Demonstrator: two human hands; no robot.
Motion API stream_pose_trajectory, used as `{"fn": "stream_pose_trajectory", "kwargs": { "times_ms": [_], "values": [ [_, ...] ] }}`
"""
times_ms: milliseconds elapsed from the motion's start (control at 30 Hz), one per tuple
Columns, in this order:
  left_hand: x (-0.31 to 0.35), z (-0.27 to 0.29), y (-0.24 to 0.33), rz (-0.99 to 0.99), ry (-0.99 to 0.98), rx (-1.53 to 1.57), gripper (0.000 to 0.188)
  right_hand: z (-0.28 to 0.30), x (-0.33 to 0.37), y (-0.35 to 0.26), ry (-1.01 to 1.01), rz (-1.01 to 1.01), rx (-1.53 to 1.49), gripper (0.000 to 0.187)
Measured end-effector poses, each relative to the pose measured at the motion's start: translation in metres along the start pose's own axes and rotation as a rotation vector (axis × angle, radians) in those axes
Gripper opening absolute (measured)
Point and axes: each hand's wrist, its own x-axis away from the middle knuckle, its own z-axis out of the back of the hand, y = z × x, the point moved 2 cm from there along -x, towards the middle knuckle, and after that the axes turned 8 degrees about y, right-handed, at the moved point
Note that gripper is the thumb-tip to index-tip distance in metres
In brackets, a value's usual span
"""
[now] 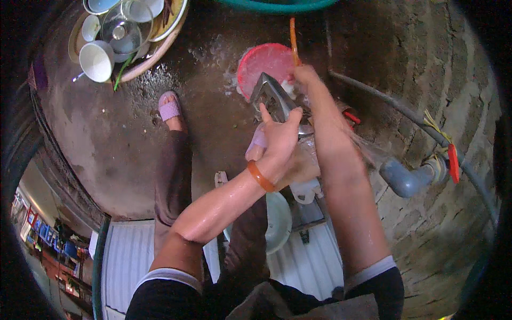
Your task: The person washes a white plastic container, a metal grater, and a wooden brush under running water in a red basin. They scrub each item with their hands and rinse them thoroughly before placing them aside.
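Observation:
My left hand [281, 130] grips a shiny grey metal object [277, 96] with angular edges and a hollow middle, held tilted just in front of a red round basin [261, 61]; its exact kind does not show. Pale foamy water covers much of the basin. At the basin's right edge, my right hand [306, 77] closes around the lower end of an orange hose [293, 37]. Motion blurs these fingers, and their tips are partly hidden. White foam [288, 88] shows beside them. An orange bangle [260, 176] circles my left wrist.
A large round tray [160, 50] at the far left bears bowls and a clear lid. The rim of a green tub [277, 5] shows at the top. Right lies a grey pipe [408, 178] by a block wall. A pale green basin [278, 221] stands below my arms.

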Motion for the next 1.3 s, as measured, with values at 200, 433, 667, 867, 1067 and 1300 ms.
{"fn": "stream_pose_trajectory", "kwargs": {
  "times_ms": [200, 433, 667, 867, 1067, 1300],
  "values": [
    [-0.012, 0.025, 0.003, 0.067, 0.094, -0.157, 0.081, 0.005, -0.036, -0.031, 0.001, 0.202, 0.745, 0.036],
    [-0.030, 0.026, -0.007, 0.164, 0.020, -0.036, 0.090, 0.019, -0.069, -0.014, 0.252, 0.154, 0.773, 0.038],
    [-0.073, -0.019, -0.011, 0.121, -0.026, 0.190, 0.032, 0.027, -0.017, -0.027, 0.423, 0.058, 0.760, 0.038],
    [-0.124, -0.084, -0.001, 0.294, -0.302, 0.419, 0.039, 0.046, 0.073, -0.051, 0.373, 0.224, 0.624, 0.031],
    [-0.142, -0.125, -0.015, -0.112, -0.550, 0.055, 0.032, 0.095, 0.140, 0.003, 0.336, 0.306, 0.276, 0.028],
    [-0.157, -0.150, -0.023, 0.173, -0.543, 0.309, 0.035, 0.111, 0.202, 0.108, 0.589, 0.606, -0.010, 0.031]
  ]
}}
